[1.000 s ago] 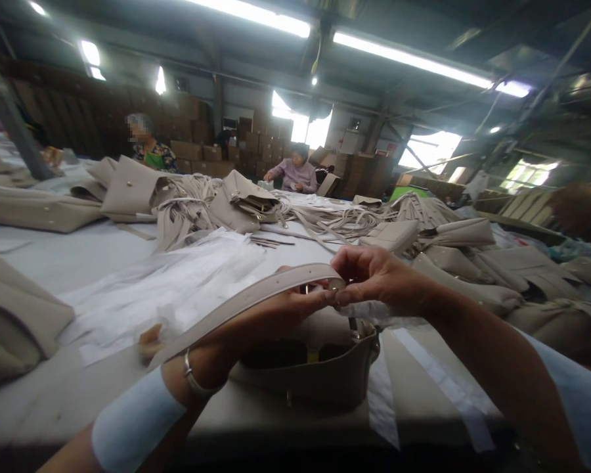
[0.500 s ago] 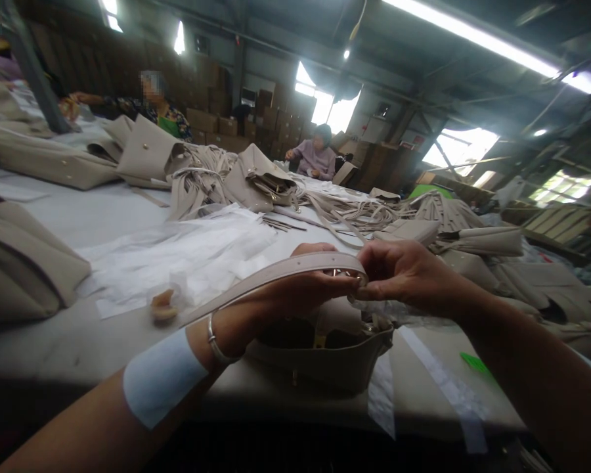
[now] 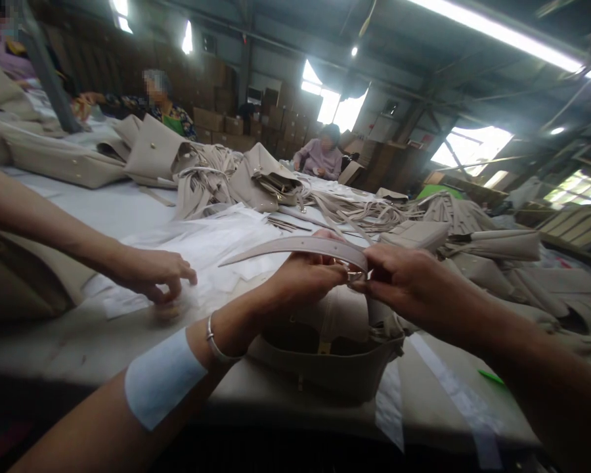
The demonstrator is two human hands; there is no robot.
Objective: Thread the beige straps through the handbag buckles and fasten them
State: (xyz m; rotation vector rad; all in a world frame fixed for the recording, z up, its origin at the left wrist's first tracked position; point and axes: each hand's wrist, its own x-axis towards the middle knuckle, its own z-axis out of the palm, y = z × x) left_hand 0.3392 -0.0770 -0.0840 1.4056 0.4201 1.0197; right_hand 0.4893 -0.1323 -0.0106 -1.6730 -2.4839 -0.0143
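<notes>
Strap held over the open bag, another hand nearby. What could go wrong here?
1. The left hand and right hand pinch the strap near one end; a slip may drop it onto the bag.
2. The strap's free end points toward a co-worker's hand by the sheets; they may collide.

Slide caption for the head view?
Left hand and right hand pinch a beige strap above an open bag; co-worker's hand on paper nearby.

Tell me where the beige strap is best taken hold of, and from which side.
Probably the flat middle of the strap, pinched across its width from the left. That stretch arches free in the air, while the left hand and right hand crowd the buckle end above the open bag.
</notes>
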